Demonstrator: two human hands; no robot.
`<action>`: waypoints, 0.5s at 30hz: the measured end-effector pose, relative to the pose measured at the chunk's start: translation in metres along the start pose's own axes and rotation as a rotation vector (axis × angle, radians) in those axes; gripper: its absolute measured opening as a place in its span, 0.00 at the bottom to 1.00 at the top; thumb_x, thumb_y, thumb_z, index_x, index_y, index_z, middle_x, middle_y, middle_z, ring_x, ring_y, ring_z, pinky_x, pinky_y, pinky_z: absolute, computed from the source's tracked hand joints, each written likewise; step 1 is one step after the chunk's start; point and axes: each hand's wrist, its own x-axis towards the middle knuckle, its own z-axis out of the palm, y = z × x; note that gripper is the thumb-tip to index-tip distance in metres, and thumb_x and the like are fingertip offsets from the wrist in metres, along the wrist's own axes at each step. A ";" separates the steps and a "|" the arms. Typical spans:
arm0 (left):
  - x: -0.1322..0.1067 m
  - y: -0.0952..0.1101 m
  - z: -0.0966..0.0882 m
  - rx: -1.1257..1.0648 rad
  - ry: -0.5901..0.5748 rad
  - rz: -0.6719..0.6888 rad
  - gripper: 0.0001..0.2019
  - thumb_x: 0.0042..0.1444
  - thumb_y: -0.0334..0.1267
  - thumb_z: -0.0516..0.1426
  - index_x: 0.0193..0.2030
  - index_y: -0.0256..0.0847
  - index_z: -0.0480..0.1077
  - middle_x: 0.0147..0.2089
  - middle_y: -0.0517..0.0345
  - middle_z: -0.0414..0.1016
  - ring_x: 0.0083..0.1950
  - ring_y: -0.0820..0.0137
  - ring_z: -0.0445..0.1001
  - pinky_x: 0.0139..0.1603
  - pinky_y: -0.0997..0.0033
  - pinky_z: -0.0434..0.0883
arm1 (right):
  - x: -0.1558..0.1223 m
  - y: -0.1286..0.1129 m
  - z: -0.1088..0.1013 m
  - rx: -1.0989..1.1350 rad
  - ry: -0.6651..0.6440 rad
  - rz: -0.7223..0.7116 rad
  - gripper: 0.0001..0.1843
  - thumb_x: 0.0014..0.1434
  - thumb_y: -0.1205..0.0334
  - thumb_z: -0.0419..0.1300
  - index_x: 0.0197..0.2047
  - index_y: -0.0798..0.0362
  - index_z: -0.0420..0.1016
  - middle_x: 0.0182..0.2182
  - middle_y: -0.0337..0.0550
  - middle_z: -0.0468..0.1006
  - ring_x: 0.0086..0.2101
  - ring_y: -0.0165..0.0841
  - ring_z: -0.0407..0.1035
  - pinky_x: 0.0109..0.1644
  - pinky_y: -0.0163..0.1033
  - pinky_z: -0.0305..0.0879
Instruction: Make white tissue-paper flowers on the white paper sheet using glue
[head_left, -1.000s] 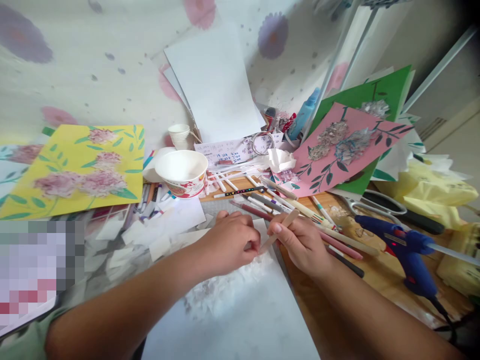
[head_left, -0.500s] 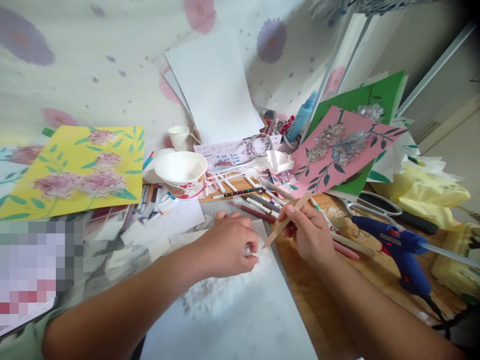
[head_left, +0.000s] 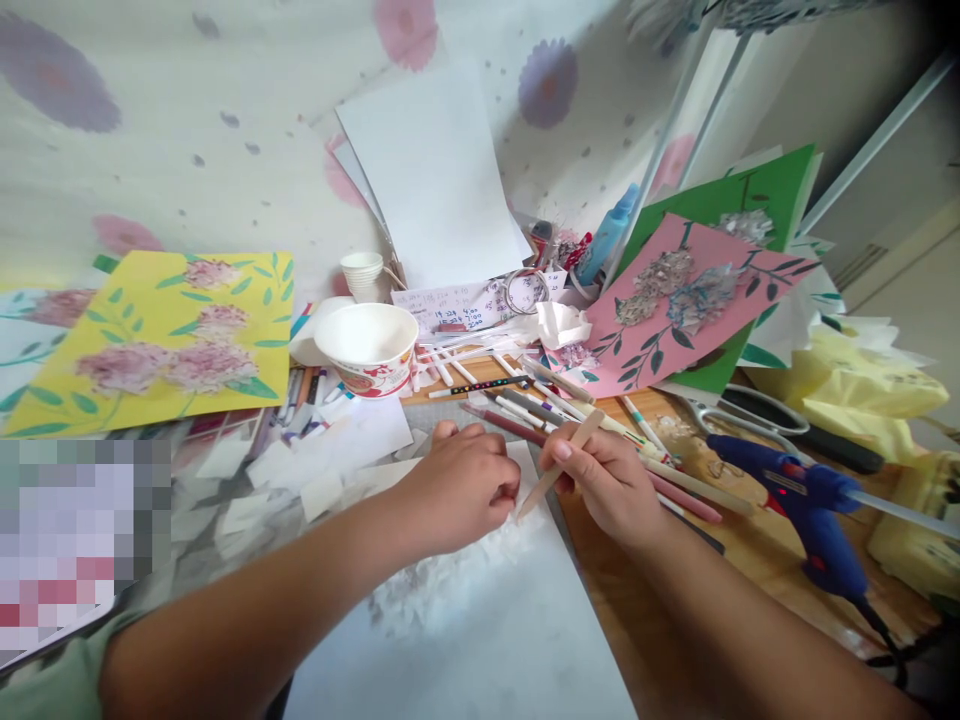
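My left hand (head_left: 465, 490) is closed over the upper part of a fluffy white paper flower (head_left: 420, 595). Its fingers are curled inward, and what they pinch, if anything, is hidden. The flower lies on a white sheet of paper (head_left: 480, 670). In my right hand (head_left: 607, 480), a pale wooden craft stick (head_left: 551, 475) is gripped between thumb and fingers. The stick slants down to the left, its tip at the flower's upper right edge, close beside my left fingertips.
A paper bowl (head_left: 367, 345) and paper cups (head_left: 364, 275) stand behind several pens (head_left: 517, 410). Loose white paper squares (head_left: 247, 515) spread at the left. On the right lie a blue glue gun (head_left: 806, 510) and scissors (head_left: 765, 415). Flower pictures on yellow card (head_left: 262, 290) and pink card (head_left: 645, 350) lean at the back.
The craft stick's tip has moved slightly down and left, nearer my left fingertips. My right hand has shifted a little left and down. My left hand stays about where it was.
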 end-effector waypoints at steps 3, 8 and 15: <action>0.000 0.001 0.000 -0.020 -0.005 -0.014 0.06 0.54 0.34 0.56 0.30 0.44 0.75 0.34 0.58 0.74 0.43 0.63 0.69 0.43 0.60 0.55 | 0.001 0.000 0.000 -0.012 0.016 0.004 0.21 0.64 0.49 0.54 0.24 0.53 0.69 0.19 0.36 0.66 0.21 0.28 0.60 0.24 0.34 0.57; -0.006 -0.011 -0.016 -0.098 0.062 -0.034 0.04 0.54 0.32 0.55 0.34 0.43 0.71 0.38 0.62 0.75 0.44 0.65 0.70 0.46 0.63 0.57 | 0.002 0.006 -0.001 -0.005 0.061 0.035 0.21 0.63 0.47 0.56 0.25 0.53 0.71 0.21 0.37 0.69 0.20 0.28 0.62 0.23 0.34 0.59; -0.059 -0.079 -0.070 0.055 0.253 -0.374 0.06 0.55 0.33 0.52 0.33 0.42 0.70 0.34 0.62 0.76 0.37 0.69 0.72 0.37 0.72 0.62 | -0.002 0.008 -0.001 0.053 0.106 0.019 0.17 0.63 0.53 0.57 0.26 0.52 0.76 0.20 0.39 0.70 0.18 0.29 0.63 0.18 0.32 0.59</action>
